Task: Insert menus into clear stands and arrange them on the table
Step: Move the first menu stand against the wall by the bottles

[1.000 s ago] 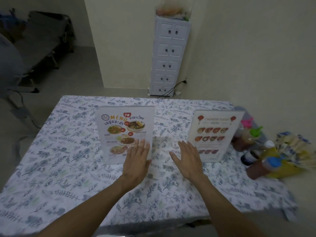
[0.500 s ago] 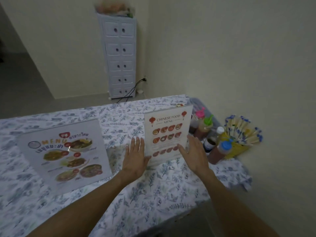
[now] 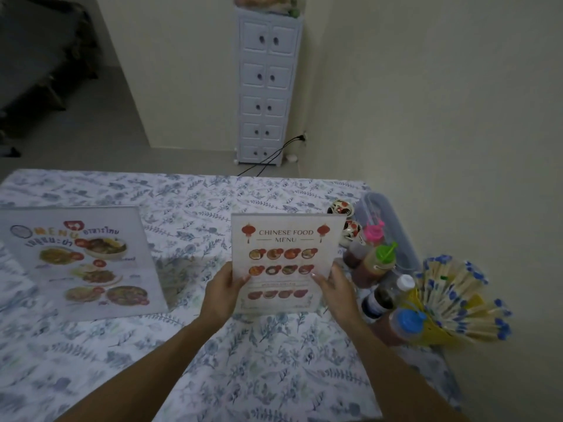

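A clear stand holding the Chinese food menu (image 3: 286,239) stands upright on the flowered tablecloth (image 3: 249,354), right of centre. My left hand (image 3: 224,295) grips its lower left edge, thumb on the front. My right hand (image 3: 333,292) grips its lower right edge the same way. A second clear stand with a Thai food menu (image 3: 85,263) stands at the left, apart from both hands, leaning back a little.
Sauce bottles (image 3: 376,263) with pink, green, white and blue caps crowd the table's right edge beside a yellow holder of wrapped chopsticks (image 3: 457,303). A clear lidded box (image 3: 393,226) and two small painted cups lie behind them. A white drawer tower (image 3: 265,86) stands by the wall.
Both hands moved from flat on the cloth between the stands over to the Chinese menu stand and closed on its two sides. The view swung right.
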Available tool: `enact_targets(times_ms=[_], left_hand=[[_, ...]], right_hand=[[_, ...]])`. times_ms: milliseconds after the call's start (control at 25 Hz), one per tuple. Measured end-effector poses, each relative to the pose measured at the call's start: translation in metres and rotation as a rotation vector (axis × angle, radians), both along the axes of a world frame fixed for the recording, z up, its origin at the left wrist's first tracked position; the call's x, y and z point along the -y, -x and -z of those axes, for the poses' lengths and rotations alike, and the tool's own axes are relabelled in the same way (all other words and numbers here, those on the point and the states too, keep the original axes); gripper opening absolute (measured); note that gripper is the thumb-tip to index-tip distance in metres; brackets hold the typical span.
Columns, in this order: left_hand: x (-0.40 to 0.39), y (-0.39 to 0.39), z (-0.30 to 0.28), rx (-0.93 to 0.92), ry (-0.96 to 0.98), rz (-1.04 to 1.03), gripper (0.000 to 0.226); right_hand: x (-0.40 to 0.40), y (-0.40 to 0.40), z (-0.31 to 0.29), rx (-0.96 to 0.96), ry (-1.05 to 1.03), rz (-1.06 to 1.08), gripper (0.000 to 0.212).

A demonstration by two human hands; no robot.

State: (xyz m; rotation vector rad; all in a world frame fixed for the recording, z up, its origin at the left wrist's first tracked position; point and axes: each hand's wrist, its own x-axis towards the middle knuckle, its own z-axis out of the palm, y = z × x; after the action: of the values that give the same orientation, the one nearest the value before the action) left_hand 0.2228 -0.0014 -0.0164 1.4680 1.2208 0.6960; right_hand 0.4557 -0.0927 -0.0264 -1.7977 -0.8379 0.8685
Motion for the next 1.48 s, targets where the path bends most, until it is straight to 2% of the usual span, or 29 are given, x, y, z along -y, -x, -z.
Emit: enact_targets(times_ms=[120,280,360,440,640,800,1120,1280,1480], left_hand=[[-0.005,0.001,-0.004,0.055,0.013,-0.013,0.022],[-0.03,0.0,-0.019,0.137,0.044,-0.035,0.017],[-0.05,-0.008,-0.035,0.165,0.01,-0.044,0.014],[-0.073,-0.023,-0.058,0.167,-0.038,-0.049,0.013],[-0.142,-0.092,-0.109,0.236,-0.093,-0.063,0.023],[-0.199,-0.171,-0.124,0.335,-0.02,-0.138,0.027],[-0.267,-0.3,-0.071,0.333,0.08,-0.19,0.029],[-0.275,-0.331,-0.034,0.288,0.12,-0.181,0.025],[-0.277,-0.341,-0.007,0.253,0.134,-0.181,0.02]], right_hand=[[-0.007,-0.002,0.002,-0.09,-0.047,0.034,0.021],[-0.024,-0.001,-0.017,-0.089,-0.094,0.058,0.017],[-0.042,-0.004,-0.035,-0.072,-0.125,0.076,0.02],[-0.064,-0.014,-0.057,-0.105,-0.172,0.095,0.014],[-0.135,-0.079,-0.109,-0.081,-0.273,0.165,0.017],[-0.198,-0.16,-0.123,-0.03,-0.266,0.211,0.019],[-0.268,-0.288,-0.071,-0.06,-0.187,0.223,0.018],[-0.276,-0.317,-0.039,-0.108,-0.128,0.232,0.013],[-0.276,-0.325,-0.013,-0.151,-0.132,0.244,0.016]])
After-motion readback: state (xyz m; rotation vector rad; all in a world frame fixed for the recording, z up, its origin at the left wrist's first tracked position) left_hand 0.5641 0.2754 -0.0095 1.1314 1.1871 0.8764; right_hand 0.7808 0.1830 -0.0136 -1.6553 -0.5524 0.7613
